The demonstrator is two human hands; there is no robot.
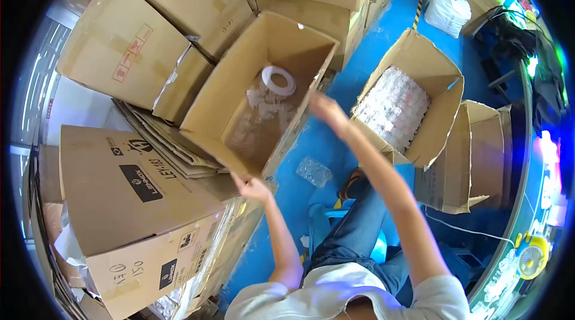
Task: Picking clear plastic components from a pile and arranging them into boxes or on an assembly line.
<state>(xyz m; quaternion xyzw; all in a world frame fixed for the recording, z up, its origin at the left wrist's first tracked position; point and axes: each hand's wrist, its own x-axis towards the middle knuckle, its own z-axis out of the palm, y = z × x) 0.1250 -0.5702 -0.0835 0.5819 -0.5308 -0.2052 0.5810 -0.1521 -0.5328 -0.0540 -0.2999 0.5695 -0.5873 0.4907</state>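
Note:
An open cardboard box (206,104) stands tilted before me on the left. Inside lie a white ring-shaped roll (279,81) and some clear plastic pieces (263,104). My left hand (253,189) is closed on the rim at the box's near corner. At the right side of the same box is my right hand (327,110), smeared by motion. Its fingers cannot be made out, nor whether it touches the rim. A second open carton (440,107) on the right holds rows of clear plastic-wrapped pieces (392,107).
Stacked cartons (129,50) rise on the left and back, with flattened cardboard (162,146) wedged among them. A clear plastic packet (314,172) lies on the blue floor (287,197) near my foot. Another open carton (470,158) and a yellow fan (532,257) are at the right.

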